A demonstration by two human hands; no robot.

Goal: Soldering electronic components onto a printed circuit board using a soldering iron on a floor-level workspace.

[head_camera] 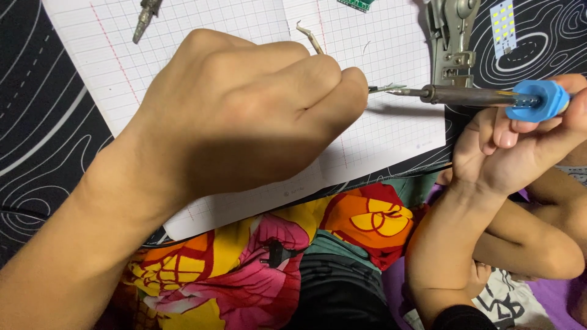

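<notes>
My left hand [244,116] is closed in a fist over the gridded paper [391,36]. It pinches a thin metal tool, apparently tweezers [380,89], whose fine tip pokes out to the right of my fingers. A bent metal end [309,35] shows just above my knuckles. My right hand [520,143] grips the blue handle of a soldering iron [477,95], which lies level and points left. Its tip meets the tweezers' tip just above the paper. What sits between the two tips is too small to tell.
A metal stand [454,43] rests at the paper's upper right, beside a small white LED board [502,21]. A spare iron tip [144,18] and a green circuit board [358,4] lie at the top edge. A black patterned mat [36,122] lies underneath, with colourful cloth [367,220] and a black plug [275,253] below.
</notes>
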